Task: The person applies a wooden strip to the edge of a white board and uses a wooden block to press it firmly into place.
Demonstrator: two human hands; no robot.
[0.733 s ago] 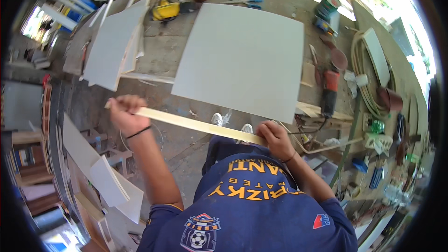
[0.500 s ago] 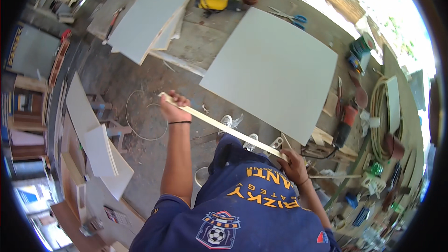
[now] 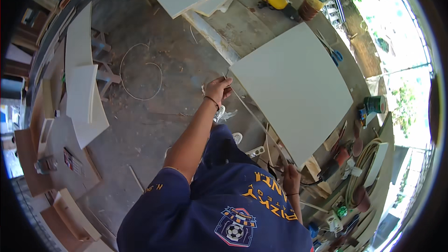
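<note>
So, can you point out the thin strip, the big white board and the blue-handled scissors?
Thin strip [image 3: 252, 111], head view: near mid-length.
Big white board [image 3: 294, 91], head view: its broad face.
Blue-handled scissors [image 3: 337, 57], head view: the handles.

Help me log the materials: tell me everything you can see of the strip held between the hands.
The strip is long, narrow, thin and pale; its material is unclear, perhaps wood. Seen nearly edge-on, it slants beside the near edge of the white panel; whether they touch cannot be told. The left hand grips its upper end in the picture, the right hand its lower end.
</note>
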